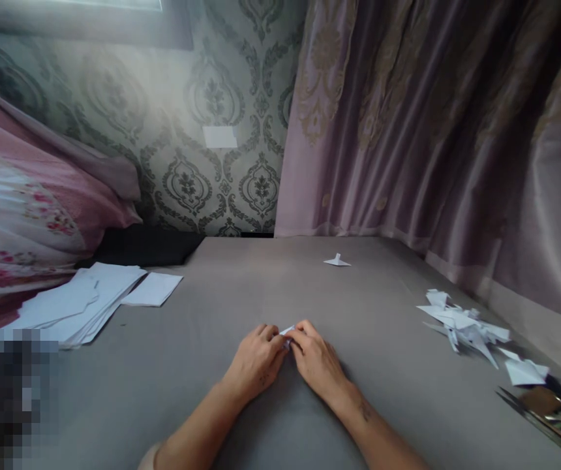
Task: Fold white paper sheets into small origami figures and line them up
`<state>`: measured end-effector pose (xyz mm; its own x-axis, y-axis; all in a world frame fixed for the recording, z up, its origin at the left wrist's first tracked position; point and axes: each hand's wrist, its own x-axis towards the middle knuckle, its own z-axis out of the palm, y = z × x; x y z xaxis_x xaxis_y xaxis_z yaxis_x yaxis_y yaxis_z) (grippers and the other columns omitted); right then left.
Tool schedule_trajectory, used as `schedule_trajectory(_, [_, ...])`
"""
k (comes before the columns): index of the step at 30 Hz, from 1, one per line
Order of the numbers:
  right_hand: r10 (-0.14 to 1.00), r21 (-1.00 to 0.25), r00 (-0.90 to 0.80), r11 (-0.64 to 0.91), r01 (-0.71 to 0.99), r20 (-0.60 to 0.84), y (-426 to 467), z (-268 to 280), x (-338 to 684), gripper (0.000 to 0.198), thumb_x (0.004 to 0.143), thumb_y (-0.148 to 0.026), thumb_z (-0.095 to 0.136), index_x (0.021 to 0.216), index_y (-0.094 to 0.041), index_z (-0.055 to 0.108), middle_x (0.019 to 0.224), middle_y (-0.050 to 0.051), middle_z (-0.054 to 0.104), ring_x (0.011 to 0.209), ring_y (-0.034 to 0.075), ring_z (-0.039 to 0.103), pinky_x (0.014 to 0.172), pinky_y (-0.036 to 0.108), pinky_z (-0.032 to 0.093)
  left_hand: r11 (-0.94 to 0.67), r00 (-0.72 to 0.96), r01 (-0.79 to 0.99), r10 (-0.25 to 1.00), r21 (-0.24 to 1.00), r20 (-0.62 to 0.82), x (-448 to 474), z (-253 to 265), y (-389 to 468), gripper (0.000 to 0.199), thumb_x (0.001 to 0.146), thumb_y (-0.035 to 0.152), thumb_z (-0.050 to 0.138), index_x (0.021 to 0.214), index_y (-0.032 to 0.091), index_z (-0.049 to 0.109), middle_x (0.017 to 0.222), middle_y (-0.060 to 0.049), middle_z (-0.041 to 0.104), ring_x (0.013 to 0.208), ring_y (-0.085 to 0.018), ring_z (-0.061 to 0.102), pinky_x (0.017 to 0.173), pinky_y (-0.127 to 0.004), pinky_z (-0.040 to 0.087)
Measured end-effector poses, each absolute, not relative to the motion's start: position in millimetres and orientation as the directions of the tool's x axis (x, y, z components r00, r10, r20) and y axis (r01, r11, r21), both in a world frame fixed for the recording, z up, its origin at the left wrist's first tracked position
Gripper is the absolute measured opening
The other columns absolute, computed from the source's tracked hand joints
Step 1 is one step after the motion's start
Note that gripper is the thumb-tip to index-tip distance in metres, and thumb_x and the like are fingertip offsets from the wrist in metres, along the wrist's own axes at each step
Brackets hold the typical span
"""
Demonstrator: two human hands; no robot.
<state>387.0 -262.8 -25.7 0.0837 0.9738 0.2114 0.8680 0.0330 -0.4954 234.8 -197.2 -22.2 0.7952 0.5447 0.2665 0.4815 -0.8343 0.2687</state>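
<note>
Pinching a small folded white paper piece [287, 329] in closely curled left hand [257, 359] and right hand [316, 361], apparently mid-crease, probably needing careful alignment next

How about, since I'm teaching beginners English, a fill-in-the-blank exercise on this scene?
The left hand and right hand hold a small folded piece of ____.
Flat sheets lie on the person's ____ side.
The heap lies on the person's ____ side.
The lone piece near the curtain is coloured ____.
Missing words: paper; left; right; white.
</note>
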Motion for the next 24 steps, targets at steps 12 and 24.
schedule_trajectory(12, [0.806, -0.795, 0.396, 0.146, 0.588, 0.440, -258, -9, 396, 0.027, 0.088, -0.028, 0.048, 0.108, -0.019, 0.064, 0.109, 0.010, 0.059, 0.086, 0.017, 0.060, 0.074, 0.029, 0.048, -0.115, 0.486, 0.151, 0.873, 0.982, 0.028, 241, -16, -195, 0.031, 0.083, 0.043, 0.055, 0.077, 0.014, 0.065, 0.068, -0.002, 0.061, 0.063, -0.013, 0.055, 0.058, -0.023, 0.040])
schedule_trajectory(24, [0.943, -0.990, 0.302, -0.137, -0.025, -0.138, -258, -3, 379, 0.034, 0.071, -0.046, 0.066, 0.081, -0.014, 0.065, 0.065, 0.000, 0.060, 0.058, 0.011, 0.051, 0.054, 0.023, 0.036, 0.467, 0.569, -0.228, 0.776, 0.855, -0.272, 243, -15, -194, 0.040, 0.074, 0.050, 0.067, 0.081, 0.011, 0.063, 0.072, -0.005, 0.065, 0.068, -0.014, 0.062, 0.063, -0.024, 0.046])
